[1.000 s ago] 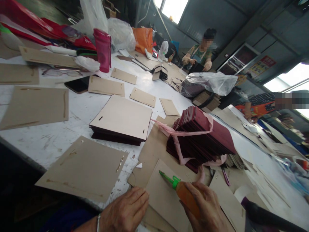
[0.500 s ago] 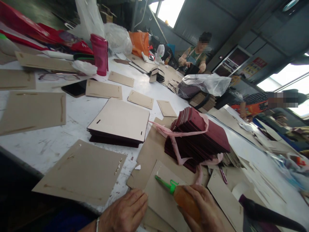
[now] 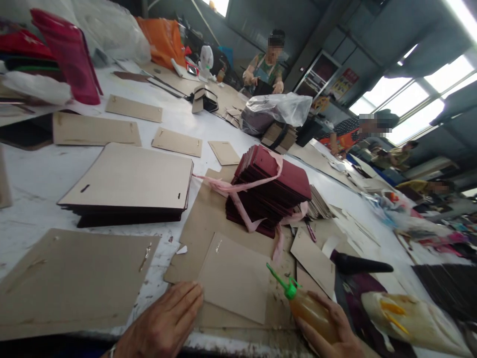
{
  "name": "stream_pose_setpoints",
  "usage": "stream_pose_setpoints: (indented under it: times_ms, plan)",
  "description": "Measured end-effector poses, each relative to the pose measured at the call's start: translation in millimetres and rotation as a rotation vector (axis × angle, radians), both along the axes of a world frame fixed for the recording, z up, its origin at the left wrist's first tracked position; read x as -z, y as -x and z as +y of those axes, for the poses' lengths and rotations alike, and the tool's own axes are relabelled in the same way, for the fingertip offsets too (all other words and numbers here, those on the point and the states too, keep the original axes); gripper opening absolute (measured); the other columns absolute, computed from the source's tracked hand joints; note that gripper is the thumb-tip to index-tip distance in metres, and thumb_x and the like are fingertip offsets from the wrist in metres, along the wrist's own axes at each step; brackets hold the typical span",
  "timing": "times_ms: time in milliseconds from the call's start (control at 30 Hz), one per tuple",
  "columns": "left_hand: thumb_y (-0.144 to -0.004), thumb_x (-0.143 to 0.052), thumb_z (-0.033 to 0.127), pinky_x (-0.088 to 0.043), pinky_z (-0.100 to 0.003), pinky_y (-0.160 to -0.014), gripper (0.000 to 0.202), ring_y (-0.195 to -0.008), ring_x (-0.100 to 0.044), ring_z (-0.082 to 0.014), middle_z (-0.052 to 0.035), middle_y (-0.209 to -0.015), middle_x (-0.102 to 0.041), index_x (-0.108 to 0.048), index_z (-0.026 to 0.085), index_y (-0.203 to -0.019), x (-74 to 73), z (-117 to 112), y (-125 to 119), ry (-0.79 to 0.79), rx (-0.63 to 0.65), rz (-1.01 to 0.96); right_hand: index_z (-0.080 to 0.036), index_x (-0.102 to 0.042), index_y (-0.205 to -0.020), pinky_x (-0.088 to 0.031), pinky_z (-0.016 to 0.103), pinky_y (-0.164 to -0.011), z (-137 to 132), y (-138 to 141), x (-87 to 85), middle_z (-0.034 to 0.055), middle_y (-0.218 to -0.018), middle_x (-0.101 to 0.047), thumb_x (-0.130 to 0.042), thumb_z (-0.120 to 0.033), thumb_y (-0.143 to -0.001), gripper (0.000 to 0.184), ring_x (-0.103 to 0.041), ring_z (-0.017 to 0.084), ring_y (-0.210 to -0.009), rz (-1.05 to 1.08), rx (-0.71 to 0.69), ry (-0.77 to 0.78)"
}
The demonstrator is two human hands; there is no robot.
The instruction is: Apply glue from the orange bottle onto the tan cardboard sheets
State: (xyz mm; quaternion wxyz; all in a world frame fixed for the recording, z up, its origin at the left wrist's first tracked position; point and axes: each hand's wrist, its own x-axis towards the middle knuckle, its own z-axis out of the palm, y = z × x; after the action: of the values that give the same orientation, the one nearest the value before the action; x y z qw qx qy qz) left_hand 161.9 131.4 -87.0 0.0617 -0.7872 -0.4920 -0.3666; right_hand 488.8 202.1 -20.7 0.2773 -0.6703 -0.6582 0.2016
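My right hand (image 3: 331, 323) is wrapped round a squeeze glue bottle (image 3: 313, 313) of amber liquid with a green nozzle, tilted over the right edge of a beige card (image 3: 236, 278). A shiny glue streak marks this card near its upper left corner. My left hand (image 3: 167, 313) lies flat with fingers stretched, its tips touching the card's left edge. Beyond the card stands a stack of maroon pieces (image 3: 272, 184) tied with pink strip. To the left sits a pile of pale-topped panels (image 3: 134, 174) with slots. A large beige card (image 3: 74, 278) with glue lines lies nearer.
Small beige cards (image 3: 177, 141) lie further back, near a pink bottle (image 3: 69, 59). On the right are a black-handled tool (image 3: 361, 262) and a yellowish container (image 3: 413, 318). A co-worker (image 3: 266, 69) sits across the table; other people are at the right.
My right hand has moved the glue bottle from above the card's upper left to its right edge. The view has shifted rightward. My left hand stays at the card's left edge.
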Motion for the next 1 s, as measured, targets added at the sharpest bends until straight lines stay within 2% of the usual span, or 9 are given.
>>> stream_pose_setpoints:
  times_ms: [100, 300, 500, 633, 733, 800, 900, 1000]
  plan:
    - [-0.089, -0.036, 0.007, -0.033, -0.026, -0.103, 0.03, -0.104, -0.055, -0.0156, -0.0059, -0.103, -0.066, -0.063, 0.011, -0.102, -1.5, 1.1, -0.7, -0.01, -0.001, -0.013, -0.023, -0.059, -0.104, -0.047, 0.036, -0.09, 8.1, -12.5, 12.8, 0.0054, -0.107, -0.058, -0.064, -0.044, -0.072, 0.038, -0.058, 0.023, -0.097, -0.106, -0.144, -0.101]
    - [-0.09, -0.035, 0.008, -0.032, -0.024, -0.103, 0.031, -0.103, -0.056, -0.0145, -0.0054, -0.103, -0.066, -0.064, 0.011, -0.101, -4.5, 1.1, -0.4, -0.016, 0.006, 0.004, -0.025, -0.054, -0.112, -0.049, 0.042, -0.084, 27.0, -28.1, 31.1, 0.0067, -0.106, -0.051, -0.057, -0.036, -0.079, 0.035, -0.055, 0.025, -0.097, -0.377, -0.309, -0.275]
    - [-0.089, -0.037, 0.007, -0.037, -0.025, -0.1, 0.03, -0.103, -0.056, -0.0151, -0.0061, -0.102, -0.066, -0.063, 0.011, -0.102, -4.5, 1.1, -0.7, -0.019, 0.014, 0.006, -0.025, -0.049, -0.119, -0.054, 0.035, -0.076, 32.2, -36.6, 21.8, 0.0075, -0.106, -0.052, -0.059, -0.031, -0.078, 0.042, -0.057, 0.023, -0.095, -0.584, -0.516, -0.397]
    - [-0.089, -0.037, 0.008, -0.038, -0.024, -0.099, 0.029, -0.104, -0.056, -0.0146, -0.0059, -0.104, -0.065, -0.062, 0.012, -0.104, -4.0, 0.8, 0.4, -0.003, 0.011, 0.029, -0.025, -0.048, -0.119, -0.054, 0.03, -0.078, 21.4, -38.1, 9.3, 0.0074, -0.108, -0.052, -0.059, -0.029, -0.079, 0.042, -0.059, 0.021, -0.095, -0.629, -0.573, -0.362]
    - [-0.09, -0.038, 0.009, -0.038, -0.025, -0.099, 0.029, -0.105, -0.056, -0.0148, -0.0054, -0.107, -0.065, -0.062, 0.013, -0.106, -0.1, -0.6, 0.3, 0.002, 0.001, 0.045, -0.026, -0.049, -0.118, -0.053, 0.029, -0.078, 14.4, -38.2, 6.4, 0.0064, -0.108, -0.053, -0.06, -0.031, -0.079, 0.041, -0.059, 0.02, -0.094, -0.613, -0.556, -0.348]
    - [-0.09, -0.037, 0.01, -0.037, -0.025, -0.1, 0.029, -0.106, -0.055, -0.0153, -0.0055, -0.108, -0.064, -0.062, 0.013, -0.106, 3.2, -1.8, -1.1, 0.002, -0.005, 0.028, -0.027, -0.05, -0.117, -0.053, 0.029, -0.078, 12.9, -36.7, 10.6, 0.0056, -0.107, -0.053, -0.058, -0.03, -0.079, 0.039, -0.059, 0.02, -0.094, -0.563, -0.511, -0.33]
    - [-0.091, -0.036, 0.01, -0.036, -0.026, -0.101, 0.03, -0.105, -0.055, -0.0155, -0.0056, -0.106, -0.065, -0.062, 0.013, -0.105, 5.4, -2.6, -3.1, -0.005, -0.029, -0.025, -0.026, -0.054, -0.113, -0.052, 0.036, -0.08, 14.4, -28.6, 22.0, 0.006, -0.103, -0.054, -0.056, -0.033, -0.079, 0.035, -0.059, 0.022, -0.093, -0.449, -0.376, -0.306]
    - [-0.09, -0.037, 0.009, -0.037, -0.024, -0.1, 0.03, -0.103, -0.057, -0.0145, -0.0053, -0.104, -0.066, -0.062, 0.013, -0.104, 2.2, -1.1, -2.0, -0.037, -0.011, -0.003, -0.023, -0.058, -0.107, -0.047, 0.045, -0.088, 16.2, -11.7, 28.5, 0.0075, -0.104, -0.055, -0.061, -0.043, -0.075, 0.037, -0.057, 0.027, -0.097, -0.276, -0.176, -0.279]
